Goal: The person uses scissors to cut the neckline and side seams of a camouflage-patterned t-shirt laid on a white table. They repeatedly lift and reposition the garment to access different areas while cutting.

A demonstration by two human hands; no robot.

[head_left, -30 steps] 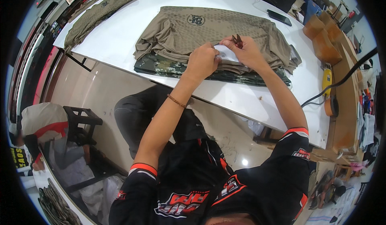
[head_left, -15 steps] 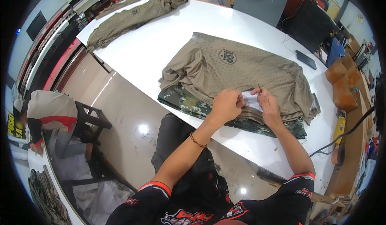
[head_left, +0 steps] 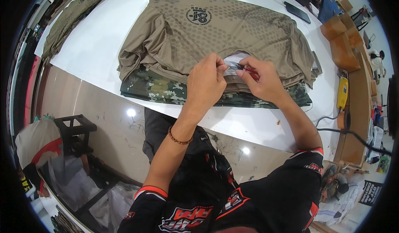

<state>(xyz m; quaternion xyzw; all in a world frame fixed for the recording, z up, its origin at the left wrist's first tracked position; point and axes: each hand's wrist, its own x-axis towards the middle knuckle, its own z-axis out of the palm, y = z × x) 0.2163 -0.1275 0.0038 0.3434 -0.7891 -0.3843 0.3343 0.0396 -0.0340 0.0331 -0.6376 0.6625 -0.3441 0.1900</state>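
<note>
Two bare hands meet at the neckline of an olive-brown shirt (head_left: pixel 232 29), which lies on a stack near the table's front edge; the left hand (head_left: pixel 205 83) is at the left side of the neck opening, its thumb and forefinger drawn together; whether a thread or a bit of cloth sits between them I cannot tell; the right hand (head_left: pixel 264 81) has its fingers closed around small red-handled snips (head_left: pixel 252 73), whose dark tips point toward the left fingertips, over the white inside (head_left: pixel 233 61) of the shirt; how far the blades are parted is too small to tell.

Dark hexagons and a round black emblem (head_left: pixel 196 16) mark the shirt; folded green camouflage cloth (head_left: pixel 153 85) lies beneath it; a brown bead bracelet (head_left: pixel 179 138) circles the left wrist; on the white table (head_left: pixel 95 41) another olive garment (head_left: pixel 68 23) lies toward the far left, and a dark phone (head_left: pixel 297 12) lies beyond the stack to the right; brown boxes (head_left: pixel 343 41) and a yellow tool (head_left: pixel 342 92) stand along the right side; a black stool (head_left: pixel 77 129) is at lower left.
</note>
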